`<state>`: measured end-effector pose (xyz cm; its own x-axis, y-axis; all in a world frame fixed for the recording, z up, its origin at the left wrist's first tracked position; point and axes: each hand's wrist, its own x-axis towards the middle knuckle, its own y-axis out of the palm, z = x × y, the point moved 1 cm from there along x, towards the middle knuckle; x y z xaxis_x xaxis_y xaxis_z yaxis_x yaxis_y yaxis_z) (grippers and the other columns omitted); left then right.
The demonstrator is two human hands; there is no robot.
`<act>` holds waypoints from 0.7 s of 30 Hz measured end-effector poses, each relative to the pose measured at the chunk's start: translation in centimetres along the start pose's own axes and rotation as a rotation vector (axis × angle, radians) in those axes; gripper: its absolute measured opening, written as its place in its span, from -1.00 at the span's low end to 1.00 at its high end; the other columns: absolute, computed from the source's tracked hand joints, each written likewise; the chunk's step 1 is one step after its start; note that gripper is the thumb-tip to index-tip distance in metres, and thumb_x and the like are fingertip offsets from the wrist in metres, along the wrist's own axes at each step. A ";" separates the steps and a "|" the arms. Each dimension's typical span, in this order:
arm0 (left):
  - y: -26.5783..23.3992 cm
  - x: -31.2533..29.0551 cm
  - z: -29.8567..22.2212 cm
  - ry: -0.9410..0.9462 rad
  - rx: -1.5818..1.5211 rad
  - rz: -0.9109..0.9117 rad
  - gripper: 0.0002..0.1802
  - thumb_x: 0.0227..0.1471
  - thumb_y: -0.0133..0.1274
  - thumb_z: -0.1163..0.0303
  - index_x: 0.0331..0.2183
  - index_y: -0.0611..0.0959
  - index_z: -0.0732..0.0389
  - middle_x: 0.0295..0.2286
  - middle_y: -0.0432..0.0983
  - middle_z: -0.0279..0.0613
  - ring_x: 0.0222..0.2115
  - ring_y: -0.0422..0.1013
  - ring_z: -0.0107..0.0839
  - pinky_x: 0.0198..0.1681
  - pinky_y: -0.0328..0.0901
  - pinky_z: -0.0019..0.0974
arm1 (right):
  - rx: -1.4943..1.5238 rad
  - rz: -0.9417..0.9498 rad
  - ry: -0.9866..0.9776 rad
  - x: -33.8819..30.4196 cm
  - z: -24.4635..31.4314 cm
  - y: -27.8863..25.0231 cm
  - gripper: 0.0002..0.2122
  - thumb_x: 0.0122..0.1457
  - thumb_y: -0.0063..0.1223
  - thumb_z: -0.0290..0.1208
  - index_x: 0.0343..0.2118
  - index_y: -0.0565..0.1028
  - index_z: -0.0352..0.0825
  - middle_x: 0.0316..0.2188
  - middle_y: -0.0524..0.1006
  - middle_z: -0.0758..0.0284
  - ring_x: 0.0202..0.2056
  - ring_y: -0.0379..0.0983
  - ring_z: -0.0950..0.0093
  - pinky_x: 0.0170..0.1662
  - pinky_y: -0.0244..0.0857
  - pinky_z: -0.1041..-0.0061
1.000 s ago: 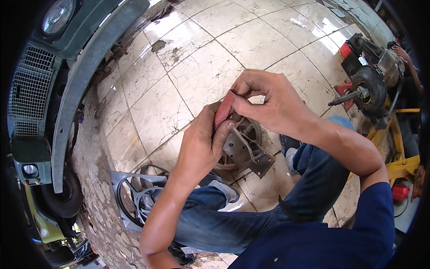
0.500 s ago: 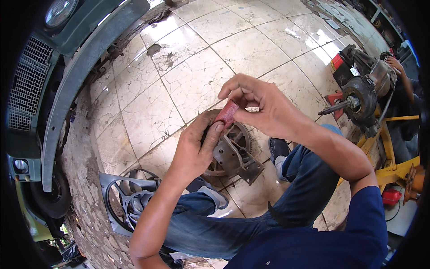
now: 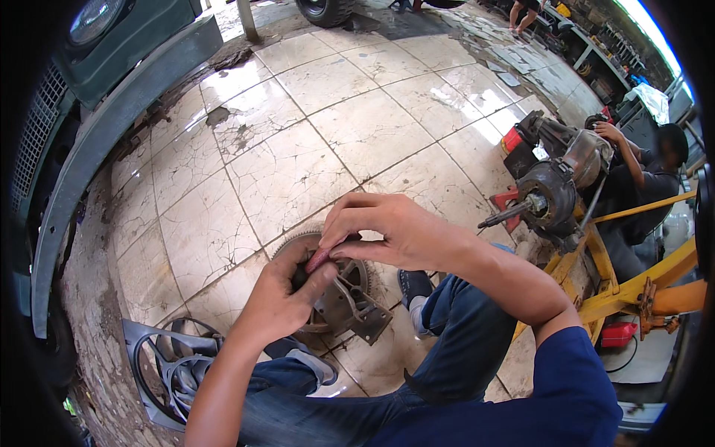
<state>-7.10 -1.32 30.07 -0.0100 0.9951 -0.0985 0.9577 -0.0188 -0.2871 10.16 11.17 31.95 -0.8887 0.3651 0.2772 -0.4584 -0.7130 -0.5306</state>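
A small dull-red strip (image 3: pixel 318 260) with a speckled, rough face, resembling folded sandpaper, is between my two hands. My left hand (image 3: pixel 277 299) is closed around its lower end, the thumb lying along it. The fingers of my right hand (image 3: pixel 395 229) curl in a pinch at its upper end. Something dark sits inside the left hand, but the fingers hide what it is. Below my hands, on the floor between my feet, rests a toothed metal wheel (image 3: pixel 296 244). A greasy metal bracket plate (image 3: pixel 344 313) with holes lies over it.
A grey fan shroud (image 3: pixel 153 372) stands by my left leg. At the left is a vehicle's front bumper (image 3: pixel 89 149). To the right, a gearbox-like assembly (image 3: pixel 547 190) sits by a yellow stand (image 3: pixel 596 264), with another person (image 3: pixel 648 179) behind it. Cracked tiles (image 3: pixel 298 164) cover the floor.
The view has swung, so the scene sits lower and further left. My right hand has turned palm-down and closed in on the red strip, which is now tilted and more covered by fingers.
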 end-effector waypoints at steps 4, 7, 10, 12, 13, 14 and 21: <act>-1.1 -0.2 0.8 -0.086 -0.247 0.036 -0.51 0.11 0.19 0.41 0.03 0.37 0.21 -0.23 0.51 -0.25 -0.39 0.42 -0.58 -0.39 0.36 -0.51 | -0.027 0.004 -0.062 0.0 0.1 -0.4 -0.79 0.08 0.25 -0.55 -0.19 0.60 -0.25 -0.19 0.53 0.33 -0.22 0.56 0.43 -0.13 0.45 0.48; -2.0 -0.2 0.6 -0.165 -0.360 0.120 -0.56 0.18 0.12 0.37 0.03 0.35 0.22 -0.30 0.53 -0.21 -0.48 0.43 -0.58 -0.49 0.34 -0.51 | 0.002 0.029 -0.050 0.1 0.8 -0.5 -0.78 0.08 0.25 -0.54 -0.18 0.60 -0.22 -0.17 0.53 0.35 -0.18 0.55 0.40 -0.14 0.46 0.45; -2.1 -0.2 0.7 -0.174 -0.388 0.227 -0.53 0.26 0.00 0.27 0.09 0.31 0.25 -0.37 0.56 -0.17 -0.56 0.43 -0.53 -0.51 0.34 -0.49 | 0.019 0.061 -0.140 0.0 0.4 -0.2 -0.77 0.07 0.26 -0.53 -0.18 0.60 -0.21 -0.17 0.53 0.37 -0.17 0.55 0.38 -0.16 0.46 0.42; -2.3 -0.2 0.1 -0.187 -0.416 0.290 -0.42 0.25 0.01 0.16 0.15 0.26 0.27 -0.39 0.57 -0.12 -0.61 0.44 -0.50 -0.54 0.33 -0.48 | -0.052 0.045 -0.236 -0.3 0.6 -0.2 -0.76 0.05 0.28 -0.52 -0.19 0.60 -0.20 -0.15 0.53 0.38 -0.18 0.55 0.37 -0.17 0.46 0.42; -2.4 -0.3 0.3 -0.180 -0.460 0.307 -0.34 0.23 0.01 0.09 0.18 0.24 0.28 -0.40 0.58 -0.09 -0.63 0.44 -0.48 -0.56 0.32 -0.48 | -0.083 0.038 -0.285 -0.3 0.7 -0.1 -0.76 0.04 0.29 -0.51 -0.19 0.60 -0.19 -0.15 0.54 0.38 -0.18 0.55 0.37 -0.18 0.46 0.42; -2.5 -0.4 0.5 -0.173 -0.503 0.323 -0.27 0.21 0.02 0.03 0.20 0.21 0.28 -0.40 0.58 -0.06 -0.64 0.44 -0.46 -0.58 0.32 -0.48 | -0.110 0.015 -0.329 -0.2 0.8 0.0 -0.75 0.03 0.29 -0.51 -0.18 0.60 -0.18 -0.14 0.54 0.39 -0.18 0.55 0.37 -0.18 0.45 0.41; -2.7 -0.2 0.6 -0.189 -0.648 0.369 -0.06 0.11 0.07 -0.17 0.25 0.15 0.28 -0.39 0.59 0.07 -0.63 0.51 -0.34 -0.57 0.43 -0.40 | -0.173 -0.030 -0.443 -0.3 1.3 -0.1 -0.70 0.01 0.29 -0.51 -0.15 0.61 -0.13 -0.14 0.56 0.40 -0.17 0.55 0.36 -0.17 0.45 0.40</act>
<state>-9.81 -1.55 30.27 0.3497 0.9009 -0.2572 0.8852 -0.2278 0.4056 10.52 10.34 32.97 -0.8054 0.0667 0.5890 -0.5108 -0.5823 -0.6325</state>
